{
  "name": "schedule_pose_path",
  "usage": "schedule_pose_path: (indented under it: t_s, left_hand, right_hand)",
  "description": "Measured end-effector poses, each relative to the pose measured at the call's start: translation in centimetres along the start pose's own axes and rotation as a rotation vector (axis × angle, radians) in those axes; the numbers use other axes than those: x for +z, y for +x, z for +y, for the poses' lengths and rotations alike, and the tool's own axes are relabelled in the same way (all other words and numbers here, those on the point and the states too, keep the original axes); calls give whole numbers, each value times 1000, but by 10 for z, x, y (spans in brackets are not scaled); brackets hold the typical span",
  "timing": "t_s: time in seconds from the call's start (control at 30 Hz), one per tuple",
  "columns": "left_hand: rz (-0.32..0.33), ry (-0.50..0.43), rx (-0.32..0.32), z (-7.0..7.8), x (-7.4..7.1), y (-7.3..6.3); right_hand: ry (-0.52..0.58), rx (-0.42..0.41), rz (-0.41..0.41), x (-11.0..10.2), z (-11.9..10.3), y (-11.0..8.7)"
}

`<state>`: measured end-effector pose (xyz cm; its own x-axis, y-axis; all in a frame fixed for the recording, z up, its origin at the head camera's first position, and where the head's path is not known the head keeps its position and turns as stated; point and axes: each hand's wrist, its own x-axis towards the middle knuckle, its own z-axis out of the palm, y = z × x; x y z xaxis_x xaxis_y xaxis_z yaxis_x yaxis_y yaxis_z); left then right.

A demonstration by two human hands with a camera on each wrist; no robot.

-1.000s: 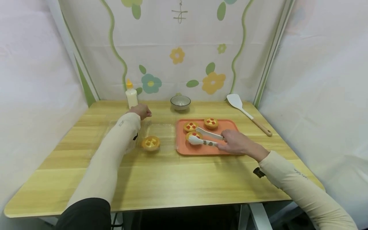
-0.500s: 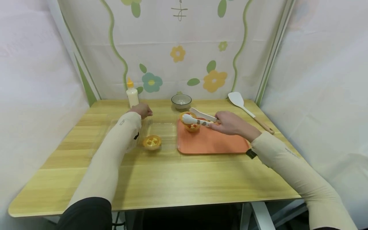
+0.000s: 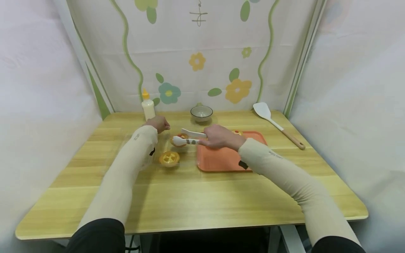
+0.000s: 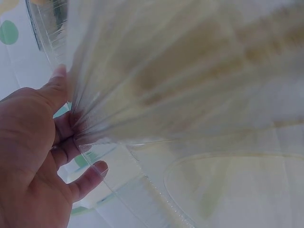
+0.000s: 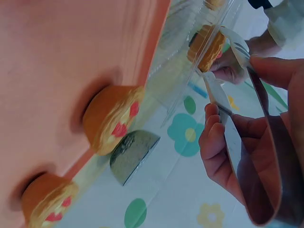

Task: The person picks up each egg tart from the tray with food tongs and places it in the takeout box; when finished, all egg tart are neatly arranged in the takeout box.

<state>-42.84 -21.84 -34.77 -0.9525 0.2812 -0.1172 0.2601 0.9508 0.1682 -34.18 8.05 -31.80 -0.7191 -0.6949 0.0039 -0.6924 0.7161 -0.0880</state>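
Head view, centre: my right hand point(image 3: 218, 136) grips white-tipped metal tongs point(image 3: 191, 141) around a red-dotted golden tart point(image 5: 202, 45) (left hand point(image 3: 157, 123) pinching clear plastic point(image 4: 152, 95)).

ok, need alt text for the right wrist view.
The right hand holds tongs that pinch a tart at the edge of a clear plastic container, with the left hand beyond. Two more tarts with red topping sit on a salmon-pink tray, a grey bowl past it. A floral-print backdrop hangs behind.
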Motion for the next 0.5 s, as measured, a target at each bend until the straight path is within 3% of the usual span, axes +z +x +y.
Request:
schedule_pose_path:
  t_s: [0.23,0.5]
  left_hand:
    - [17,0,9,0,2,-1]
    - [-11,13,-5,-2,1,3]
  right_hand:
    - [2,10,-35,7,-21,25]
    - [-39,19,-84,15,-31,32]
